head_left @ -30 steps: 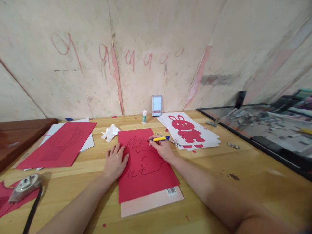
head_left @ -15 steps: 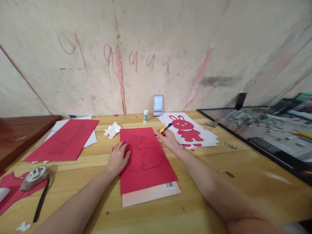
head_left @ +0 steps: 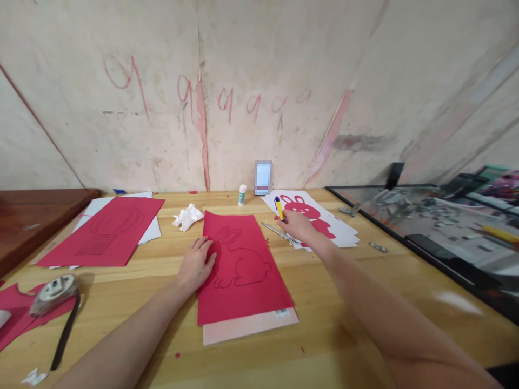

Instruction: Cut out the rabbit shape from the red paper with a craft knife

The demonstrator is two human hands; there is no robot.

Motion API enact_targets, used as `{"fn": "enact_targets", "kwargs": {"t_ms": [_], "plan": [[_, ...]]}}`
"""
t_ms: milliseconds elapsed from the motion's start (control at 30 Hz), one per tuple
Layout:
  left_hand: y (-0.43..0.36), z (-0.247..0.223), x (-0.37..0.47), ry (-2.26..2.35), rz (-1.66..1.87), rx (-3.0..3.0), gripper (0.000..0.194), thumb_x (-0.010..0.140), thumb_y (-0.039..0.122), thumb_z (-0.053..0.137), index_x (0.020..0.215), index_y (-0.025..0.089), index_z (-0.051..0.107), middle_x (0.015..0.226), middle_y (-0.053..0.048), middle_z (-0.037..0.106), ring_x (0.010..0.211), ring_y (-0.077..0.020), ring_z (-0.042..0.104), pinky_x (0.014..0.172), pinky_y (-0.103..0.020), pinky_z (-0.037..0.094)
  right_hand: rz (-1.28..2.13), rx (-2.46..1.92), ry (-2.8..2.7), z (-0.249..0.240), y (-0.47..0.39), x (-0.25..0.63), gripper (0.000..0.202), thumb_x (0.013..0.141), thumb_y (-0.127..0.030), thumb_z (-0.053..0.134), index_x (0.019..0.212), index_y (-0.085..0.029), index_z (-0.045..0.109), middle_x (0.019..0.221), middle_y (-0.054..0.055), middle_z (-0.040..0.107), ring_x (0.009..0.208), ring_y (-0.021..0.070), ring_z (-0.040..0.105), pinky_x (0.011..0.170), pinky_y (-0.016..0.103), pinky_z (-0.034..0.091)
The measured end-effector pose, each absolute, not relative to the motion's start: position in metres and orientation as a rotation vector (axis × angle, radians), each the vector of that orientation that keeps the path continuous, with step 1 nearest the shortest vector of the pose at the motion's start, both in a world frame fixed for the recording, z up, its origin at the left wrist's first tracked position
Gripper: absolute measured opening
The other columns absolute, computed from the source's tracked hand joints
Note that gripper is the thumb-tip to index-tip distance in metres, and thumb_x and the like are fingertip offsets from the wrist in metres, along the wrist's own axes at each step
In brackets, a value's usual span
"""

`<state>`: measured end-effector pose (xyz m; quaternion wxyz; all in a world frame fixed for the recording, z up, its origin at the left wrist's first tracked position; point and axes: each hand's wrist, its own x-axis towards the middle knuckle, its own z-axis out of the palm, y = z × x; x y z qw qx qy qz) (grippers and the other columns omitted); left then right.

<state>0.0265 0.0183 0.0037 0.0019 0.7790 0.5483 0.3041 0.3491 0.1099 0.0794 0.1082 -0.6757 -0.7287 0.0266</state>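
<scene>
A red sheet [head_left: 247, 302] with a rabbit outline drawn in dark line lies in front of me, on top of a pale pad [head_left: 247, 330]. My left hand [head_left: 197, 265] rests flat on its left edge, fingers stretched out. Off its right side, my right hand [head_left: 298, 224] grips a yellow and blue pen [head_left: 279, 208], held nearly upright. Below that hand lies a thin silver metal tool [head_left: 278, 231], partly hidden. Beneath and behind the hand is white paper [head_left: 344, 232] bearing a red cut-out rabbit [head_left: 302, 208].
A glue stick [head_left: 242, 195] and a phone [head_left: 263, 178] stand by the wall. Crumpled tissue [head_left: 188, 217] lies left of the sheet. Further left are another red sheet [head_left: 121, 243] and a tape dispenser [head_left: 57, 293]. A dark-framed glass panel [head_left: 425, 227] is at right.
My right hand has moved right, away from the red sheet's edge, and the pen has tipped upright. The silver tool now shows. My left hand stays on the sheet.
</scene>
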Motion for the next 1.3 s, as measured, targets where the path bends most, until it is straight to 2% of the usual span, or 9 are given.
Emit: {"fn": "enact_targets", "kwargs": {"t_ms": [267,533,667,800,867,967,1100,1300], "plan": [[0.016,0.004,0.026,1.71,0.979,2.374,0.027,0.085,0.018,0.052,0.11,0.016,0.062,0.119,-0.012,0.062,0.113,-0.0238,0.057,0.1,-0.044,0.046,-0.047,-2.126,-2.342,0.069,0.135,0.331,0.032,0.086,-0.026,0.053,0.114,-0.015,0.062,0.099,0.019,0.069,0.09,0.0298,0.064,0.066,0.033,0.042],[0.017,0.001,0.026,1.692,1.046,2.319,0.025,0.084,0.015,0.051,0.106,0.016,0.063,0.116,-0.011,0.063,0.111,-0.022,0.059,0.1,-0.041,0.047,-0.099,-2.193,-2.479,0.071,0.158,0.322,0.025,0.085,-0.025,0.056,0.104,-0.015,0.07,0.102,0.02,0.069,0.096,0.0299,0.063,0.073,0.035,0.044],[0.017,0.0,0.025,1.678,1.073,2.299,0.027,0.083,0.014,0.05,0.107,0.017,0.063,0.117,-0.011,0.063,0.111,-0.0225,0.059,0.099,-0.041,0.048,-0.112,-2.158,-2.529,0.071,0.159,0.325,0.029,0.086,-0.033,0.055,0.106,-0.017,0.07,0.101,0.016,0.07,0.096,0.029,0.062,0.073,0.034,0.044],[0.017,0.0,0.025,1.665,1.091,2.293,0.028,0.083,0.014,0.05,0.107,0.017,0.063,0.117,-0.01,0.063,0.111,-0.0229,0.059,0.098,-0.041,0.049,-0.243,-2.02,-2.54,0.069,0.144,0.327,0.035,0.091,-0.033,0.046,0.114,-0.014,0.064,0.113,0.019,0.065,0.112,0.0313,0.052,0.086,0.038,0.041],[0.017,-0.001,0.025,1.652,1.096,2.295,0.028,0.083,0.014,0.05,0.107,0.018,0.063,0.117,-0.01,0.063,0.111,-0.0225,0.059,0.099,-0.04,0.049,-0.275,-1.937,-2.556,0.066,0.133,0.326,0.034,0.093,-0.032,0.043,0.113,-0.013,0.063,0.114,0.018,0.064,0.111,0.0296,0.052,0.09,0.038,0.039],[0.017,-0.001,0.025,1.634,1.104,2.3,0.027,0.083,0.014,0.05,0.106,0.019,0.063,0.118,-0.009,0.063,0.111,-0.0226,0.059,0.098,-0.04,0.049,-0.205,-1.861,-2.632,0.059,0.116,0.324,0.029,0.09,-0.036,0.049,0.104,-0.016,0.064,0.106,0.014,0.067,0.102,0.0271,0.058,0.082,0.034,0.043],[0.016,0.001,0.024,1.617,1.11,2.31,0.026,0.083,0.016,0.05,0.105,0.019,0.064,0.116,-0.01,0.064,0.109,-0.0229,0.06,0.097,-0.041,0.05,-0.19,-1.861,-2.585,0.05,0.106,0.324,0.025,0.091,-0.024,0.047,0.108,-0.012,0.059,0.108,0.016,0.066,0.104,0.0275,0.058,0.08,0.033,0.043],[0.015,0.003,0.024,1.599,1.113,2.34,0.026,0.085,0.016,0.049,0.106,0.019,0.064,0.114,-0.009,0.064,0.107,-0.0215,0.061,0.095,-0.04,0.051,-0.131,-1.932,-2.491,0.045,0.109,0.329,0.021,0.091,-0.024,0.047,0.105,-0.013,0.058,0.101,0.014,0.067,0.094,0.0246,0.062,0.068,0.029,0.043]]}}
